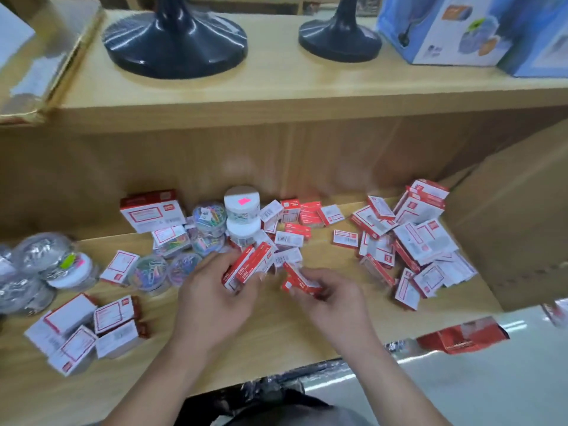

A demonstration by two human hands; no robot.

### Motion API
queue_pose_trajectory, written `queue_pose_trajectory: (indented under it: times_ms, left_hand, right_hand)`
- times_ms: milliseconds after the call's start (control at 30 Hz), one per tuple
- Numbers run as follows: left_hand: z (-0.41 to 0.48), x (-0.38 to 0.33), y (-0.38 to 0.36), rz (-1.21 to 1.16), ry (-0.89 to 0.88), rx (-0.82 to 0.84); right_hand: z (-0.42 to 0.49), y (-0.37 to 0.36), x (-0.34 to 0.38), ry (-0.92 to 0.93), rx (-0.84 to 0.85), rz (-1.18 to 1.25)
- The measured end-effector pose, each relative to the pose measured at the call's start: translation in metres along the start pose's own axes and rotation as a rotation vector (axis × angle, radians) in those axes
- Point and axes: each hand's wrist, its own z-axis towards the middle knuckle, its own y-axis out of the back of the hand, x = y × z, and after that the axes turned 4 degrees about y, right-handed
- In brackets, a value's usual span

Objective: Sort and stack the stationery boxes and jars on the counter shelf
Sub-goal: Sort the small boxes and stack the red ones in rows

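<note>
My left hand (pixel 212 298) grips a small bundle of red-and-white staple boxes (pixel 250 267) at the middle of the wooden shelf (pixel 276 330). Close beside it, my right hand (pixel 333 298) holds one small red box (pixel 299 281). Behind the hands lie clear jars of coloured paper clips (pixel 209 218) and two stacked white-lidded jars (pixel 242 204). Several loose red-and-white boxes (pixel 424 241) are heaped at the right, and a group of larger ones (pixel 89 327) lies at the front left.
Clear jars of silver clips (pixel 33 269) crowd the far left. A cardboard carton (pixel 516 229) walls off the right end. On the upper counter stand two dark round bases (pixel 175 38) and a blue product box (pixel 455 26). A red packet (pixel 461 336) lies below the shelf's right edge.
</note>
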Motion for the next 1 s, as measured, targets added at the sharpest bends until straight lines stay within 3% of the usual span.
queue_pose_trajectory:
  times_ms: [133,367,500,700,900,1000]
  left_hand:
    - [-0.002,-0.004,0.000,0.000,-0.058,-0.006]
    - [-0.003,-0.038,-0.040,-0.088,-0.172,0.054]
    - [0.000,-0.077,-0.085,-0.083,-0.170,0.156]
    - [0.018,-0.150,-0.166,-0.090,-0.173,0.272]
    - [0.036,-0.191,-0.228,-0.169,-0.102,0.206]
    - [0.036,-0.191,-0.251,-0.090,-0.168,0.133]
  right_hand:
    - [-0.003,-0.015,-0.001,-0.031,-0.058,0.084]
    - [0.018,0.053,0.005,-0.035,-0.245,0.171]
    - [0.031,0.116,-0.007,-0.061,-0.319,0.142]
    - [0.057,0.215,-0.049,-0.084,-0.449,-0.090]
    - [0.081,0.235,-0.073,-0.004,-0.374,-0.194]
    - [0.078,0.235,-0.075,0.090,-0.390,-0.193]
